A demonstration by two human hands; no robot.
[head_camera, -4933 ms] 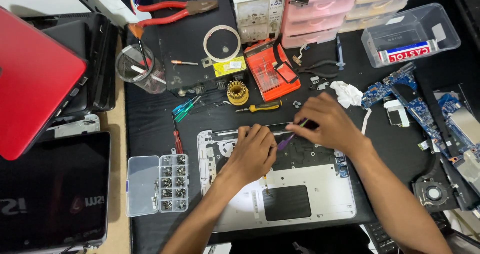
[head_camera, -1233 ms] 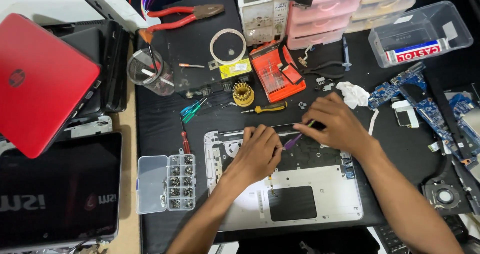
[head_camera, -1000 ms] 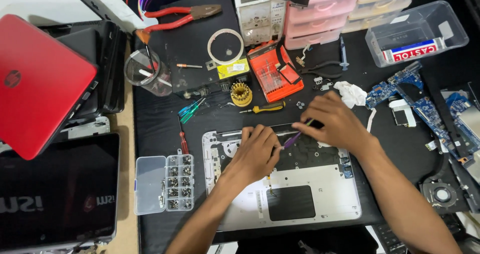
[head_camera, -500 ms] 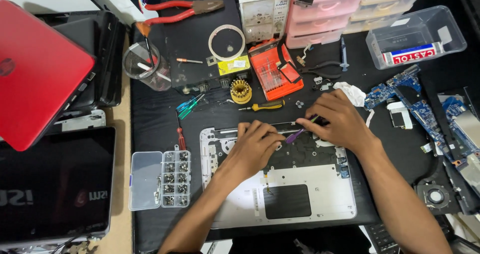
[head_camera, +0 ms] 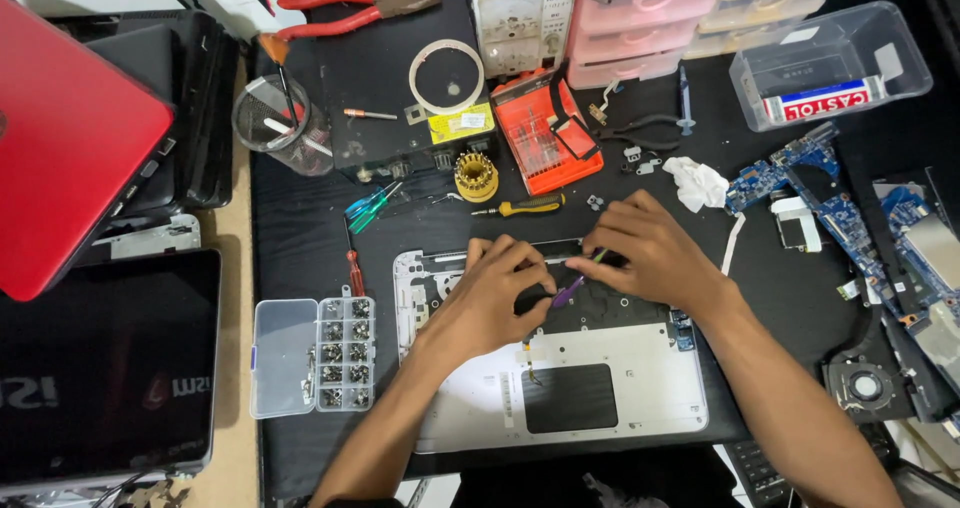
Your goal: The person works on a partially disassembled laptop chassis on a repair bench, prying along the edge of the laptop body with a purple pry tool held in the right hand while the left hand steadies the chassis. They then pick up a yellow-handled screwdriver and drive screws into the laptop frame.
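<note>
A silver laptop palmrest shell lies open side up on the black mat, its dark touchpad underside near the front. My left hand rests on the shell's upper middle, fingers curled down onto a dark part there. My right hand is just beside it and pinches a thin purple tool, whose tip points down-left toward my left fingers. What lies under both hands is hidden.
A clear compartment box of screws sits left of the shell. Behind it lie a yellow screwdriver, an orange bit case, red pliers and a mesh cup. Blue circuit boards and a fan are right; a red laptop left.
Both hands stay on the shell's upper edge with only small finger shifts. The view drifts slightly as my head moves.
</note>
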